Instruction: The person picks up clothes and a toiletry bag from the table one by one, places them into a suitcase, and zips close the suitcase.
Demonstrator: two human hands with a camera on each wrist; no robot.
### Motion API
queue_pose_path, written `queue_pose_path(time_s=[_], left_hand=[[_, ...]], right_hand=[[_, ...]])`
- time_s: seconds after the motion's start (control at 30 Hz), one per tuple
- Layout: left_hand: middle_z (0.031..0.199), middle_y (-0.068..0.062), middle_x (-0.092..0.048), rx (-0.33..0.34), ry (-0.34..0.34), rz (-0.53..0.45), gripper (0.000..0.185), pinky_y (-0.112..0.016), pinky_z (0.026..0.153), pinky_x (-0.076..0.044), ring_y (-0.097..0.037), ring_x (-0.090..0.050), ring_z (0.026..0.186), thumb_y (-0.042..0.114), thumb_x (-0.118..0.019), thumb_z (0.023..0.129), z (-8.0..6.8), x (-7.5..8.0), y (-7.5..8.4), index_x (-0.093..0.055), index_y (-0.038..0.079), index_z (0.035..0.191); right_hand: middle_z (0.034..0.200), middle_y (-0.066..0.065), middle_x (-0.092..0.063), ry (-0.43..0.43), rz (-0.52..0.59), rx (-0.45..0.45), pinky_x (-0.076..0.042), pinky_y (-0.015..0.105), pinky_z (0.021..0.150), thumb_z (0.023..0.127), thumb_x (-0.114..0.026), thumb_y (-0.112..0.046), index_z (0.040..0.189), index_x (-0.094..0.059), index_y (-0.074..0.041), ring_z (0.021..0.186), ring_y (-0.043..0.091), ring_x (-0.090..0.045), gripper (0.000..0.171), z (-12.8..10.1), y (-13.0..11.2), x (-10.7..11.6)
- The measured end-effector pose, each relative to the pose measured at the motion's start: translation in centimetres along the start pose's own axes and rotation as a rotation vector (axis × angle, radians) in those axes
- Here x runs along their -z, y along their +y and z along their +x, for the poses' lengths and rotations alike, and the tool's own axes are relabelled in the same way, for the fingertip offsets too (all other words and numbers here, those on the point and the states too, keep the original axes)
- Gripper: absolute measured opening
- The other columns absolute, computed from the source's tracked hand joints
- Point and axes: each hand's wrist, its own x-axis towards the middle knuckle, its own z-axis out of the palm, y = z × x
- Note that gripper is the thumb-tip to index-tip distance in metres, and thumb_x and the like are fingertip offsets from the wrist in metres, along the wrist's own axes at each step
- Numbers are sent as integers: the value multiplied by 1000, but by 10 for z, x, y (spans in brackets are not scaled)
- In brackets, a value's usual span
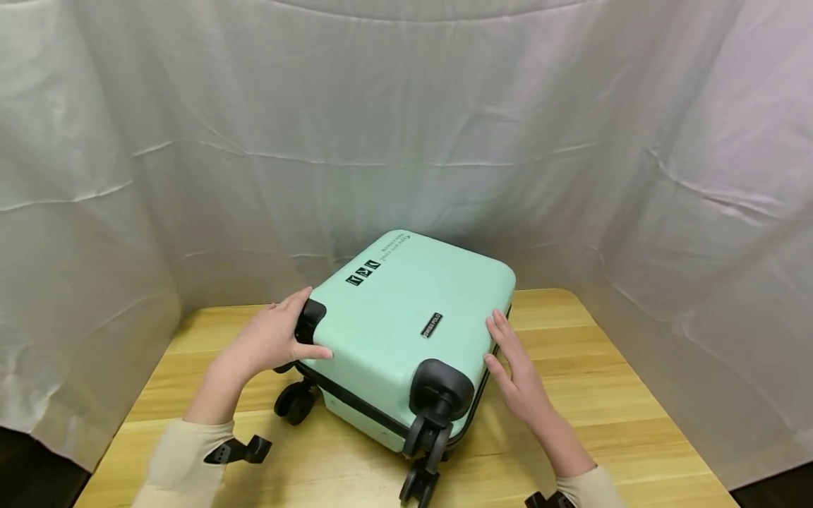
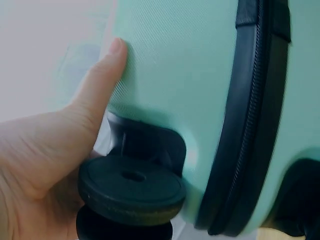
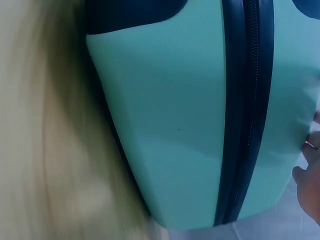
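A mint-green hard-shell suitcase point(image 1: 406, 303) lies flat, turned at an angle, its wheeled end toward me. My left hand point(image 1: 273, 339) rests at its left corner, thumb straight along the shell and fingers over the black corner guard point(image 1: 310, 321). In the left wrist view the left hand point(image 2: 55, 150) is beside a black wheel point(image 2: 132, 190), which hides most of its fingers. My right hand point(image 1: 517, 367) touches the right edge with fingers extended. The right wrist view shows the zipper point(image 3: 247, 110) along the side and only part of the right hand point(image 3: 311, 175).
The suitcase sits on a light wooden table point(image 1: 610, 395). Pale fabric point(image 1: 406, 127) hangs behind the table and along both sides. Black wheels point(image 1: 295, 402) stick out from the near end of the suitcase, close to the table's front.
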Motion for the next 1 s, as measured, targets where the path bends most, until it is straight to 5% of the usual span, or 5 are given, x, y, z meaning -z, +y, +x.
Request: queue_pose_path(time_s=[0.3, 0.5, 0.63, 0.83, 1.0], left_hand=[[150, -30, -37, 79, 70, 81, 126, -60, 108, -36, -45, -47, 130, 81, -61, 69, -17, -4, 22, -23, -9, 149], [145, -29, -45, 136, 111, 82, 126, -57, 105, -40, -42, -55, 123, 82, -61, 68, -27, -10, 37, -28, -9, 148], [144, -26, -47, 180, 109, -24, 117, -57, 97, -45, -44, -58, 118, 81, -57, 74, -31, -11, 43, -29, -3, 149], [143, -22, -51, 158, 100, -217, 88, -57, 98, -45, -43, -52, 127, 68, -52, 88, -30, -6, 30, -35, 7, 150], [152, -15, -43, 58, 10, -310, 78, -59, 108, -37, -39, -41, 139, 60, -52, 93, -29, -5, 5, -32, 15, 153]], right_hand=[[156, 24, -31, -51, 154, -119, -17, 5, 113, 95, -49, 7, 144, -43, 2, 144, 42, -26, 50, 27, 7, 6], [158, 13, -33, -78, 170, -145, -20, 4, 111, 100, -48, -3, 147, -44, -10, 149, 19, -26, 48, 32, 33, 6], [159, 8, -32, -91, 160, -192, -19, 2, 109, 103, -46, -11, 148, -43, -16, 149, 20, -27, 46, 36, 37, 8], [161, 3, -29, -145, 77, -234, -19, 8, 112, 104, -44, -19, 151, -38, -21, 148, 29, -27, 47, 38, 32, 16], [160, 7, -29, -183, -38, -156, -18, 14, 116, 102, -48, -18, 152, -35, -19, 147, 29, -29, 52, 28, 19, 26]])
